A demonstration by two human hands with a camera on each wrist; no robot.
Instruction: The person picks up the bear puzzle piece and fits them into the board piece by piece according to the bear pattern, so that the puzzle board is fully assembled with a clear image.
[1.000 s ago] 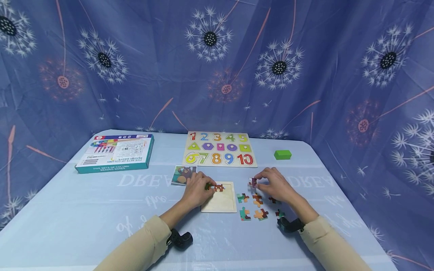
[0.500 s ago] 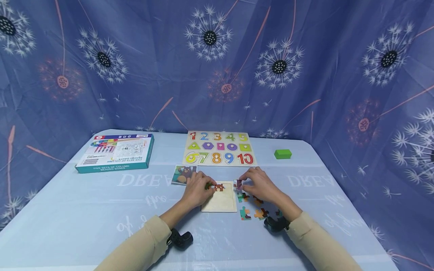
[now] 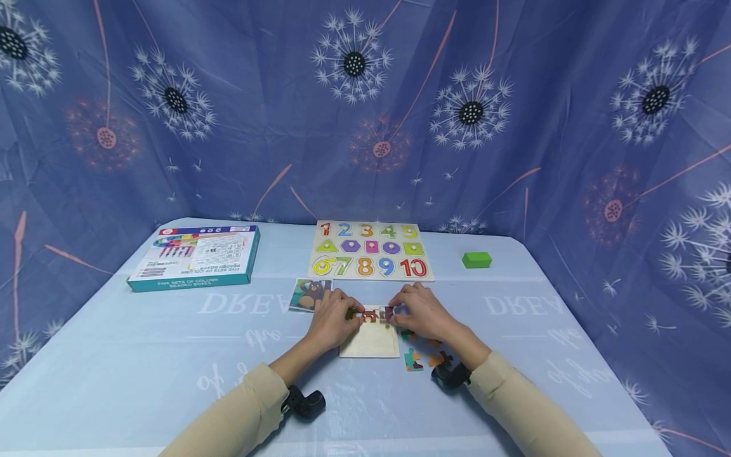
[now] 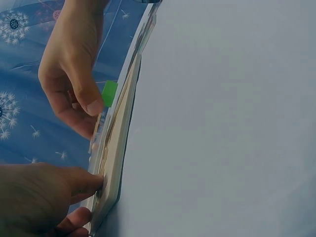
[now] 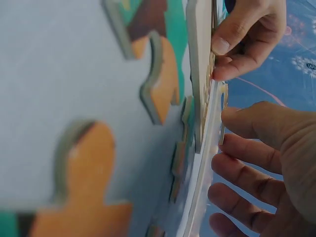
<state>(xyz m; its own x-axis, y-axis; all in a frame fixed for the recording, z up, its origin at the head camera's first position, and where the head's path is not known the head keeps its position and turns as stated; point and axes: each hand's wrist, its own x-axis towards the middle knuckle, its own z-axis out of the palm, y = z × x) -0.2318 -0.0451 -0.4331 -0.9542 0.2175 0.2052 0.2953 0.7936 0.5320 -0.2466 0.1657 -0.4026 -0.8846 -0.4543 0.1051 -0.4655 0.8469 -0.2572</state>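
The shallow wooden puzzle tray (image 3: 368,346) lies on the table with a brown jigsaw piece (image 3: 370,316) along its far side. At the tray's far left corner, my left hand (image 3: 334,319) holds a mostly covered jigsaw piece between thumb and forefinger. My right hand (image 3: 425,312) pinches a purple-brown jigsaw piece (image 3: 386,315) over the far right corner. The right wrist view shows that piece (image 5: 223,118) on edge between thumb and fingers, apart from the tray (image 5: 197,74). The left hand (image 5: 252,37) is at the tray's far end there.
Loose jigsaw pieces (image 3: 414,360) lie right of the tray, partly under the right hand. A bear picture card (image 3: 308,294) lies behind the left hand. Farther back are a number-and-shape board (image 3: 371,251), a green block (image 3: 476,260) and a bead box (image 3: 197,257).
My right hand has moved left with the purple-brown piece, from above the loose pieces to the tray's far right corner. The left hand has stayed at the tray.
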